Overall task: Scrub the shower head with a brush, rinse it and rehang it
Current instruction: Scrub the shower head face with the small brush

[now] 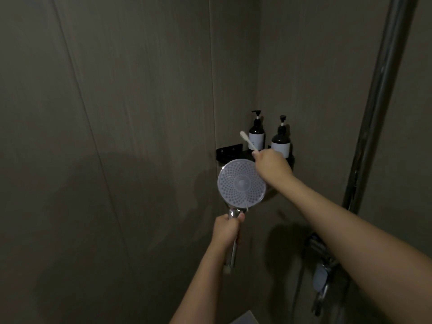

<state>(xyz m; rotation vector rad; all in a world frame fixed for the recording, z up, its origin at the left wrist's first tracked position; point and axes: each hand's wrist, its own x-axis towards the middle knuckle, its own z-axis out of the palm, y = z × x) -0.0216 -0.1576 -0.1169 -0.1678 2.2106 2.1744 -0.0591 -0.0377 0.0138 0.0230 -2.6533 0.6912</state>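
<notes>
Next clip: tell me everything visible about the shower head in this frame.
The shower head is a round, pale disc whose face, dotted with rings of small nozzles around a plain centre cap, is turned toward the camera. Its shiny chrome handle points downward, gripped by the left hand. The right hand overlaps its upper right rim, holding a white brush whose end sticks up.

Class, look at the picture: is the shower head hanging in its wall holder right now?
No: the left hand grips the shower head by its chrome handle, holding it up in front of the wall.
</notes>
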